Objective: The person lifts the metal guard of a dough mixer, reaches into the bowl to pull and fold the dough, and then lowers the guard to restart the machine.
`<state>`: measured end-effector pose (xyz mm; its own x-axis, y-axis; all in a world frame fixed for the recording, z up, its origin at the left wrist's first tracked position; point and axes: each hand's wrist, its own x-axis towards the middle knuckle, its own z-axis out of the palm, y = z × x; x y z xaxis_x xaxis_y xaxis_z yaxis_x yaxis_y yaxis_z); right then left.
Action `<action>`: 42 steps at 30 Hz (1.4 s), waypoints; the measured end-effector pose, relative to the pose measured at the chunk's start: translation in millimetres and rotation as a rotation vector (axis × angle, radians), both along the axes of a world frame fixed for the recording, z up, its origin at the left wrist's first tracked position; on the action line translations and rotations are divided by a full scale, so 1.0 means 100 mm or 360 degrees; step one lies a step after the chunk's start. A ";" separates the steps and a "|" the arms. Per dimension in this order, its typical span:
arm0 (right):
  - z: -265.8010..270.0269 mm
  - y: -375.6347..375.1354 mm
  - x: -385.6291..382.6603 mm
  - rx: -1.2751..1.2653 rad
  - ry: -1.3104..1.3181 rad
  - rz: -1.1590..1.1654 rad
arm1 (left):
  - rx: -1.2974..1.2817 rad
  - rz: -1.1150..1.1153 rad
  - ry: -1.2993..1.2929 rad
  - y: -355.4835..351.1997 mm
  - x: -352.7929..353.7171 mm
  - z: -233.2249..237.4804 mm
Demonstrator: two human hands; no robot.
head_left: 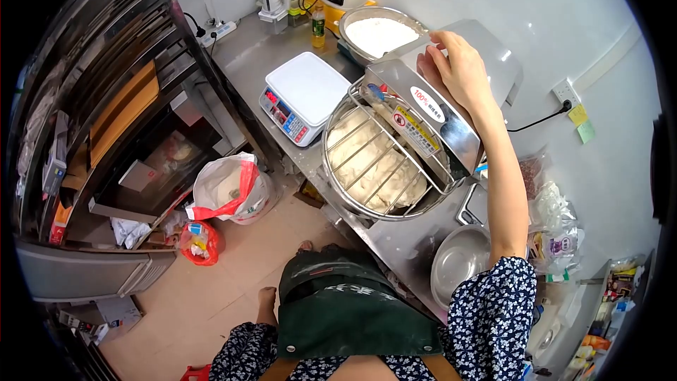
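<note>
Dough (352, 137) is formed into one mass in the bowl of the mixer (423, 123), under its lowered wire guard (350, 95), and is not yet removed. Right hand (458, 63) lies atop the mixer, fingers loose, clasping nothing. Left hand: out of view.

Right hand (457, 69) sits up at about 1 o'clock of the view. It is palm down, with the fingers together, slightly bent and pointing to 11 o'clock, not clenched. Right forearm (504, 183) is bare and nearly straight, running from 5 o'clock up to the wrist. Right sleeve (493, 310) is floral and ends at the elbow. Left hand is out of view; only the left sleeve (236, 353) shows, at 7 o'clock.
</note>
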<state>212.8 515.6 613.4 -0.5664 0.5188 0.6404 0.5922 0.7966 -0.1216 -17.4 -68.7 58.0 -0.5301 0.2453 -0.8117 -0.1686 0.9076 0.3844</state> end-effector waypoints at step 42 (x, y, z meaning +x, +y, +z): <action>-0.21 -1.29 -0.09 -0.0455 0.0438 0.0310 | 0.1544 0.0547 0.0290 2.29 -0.45 1.28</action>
<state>203.8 386.4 592.6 -0.4995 0.5977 0.6272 0.3490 0.8014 -0.4858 -62.1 160.3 186.1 -0.7893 0.5618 -0.2478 -0.2256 0.1100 0.9680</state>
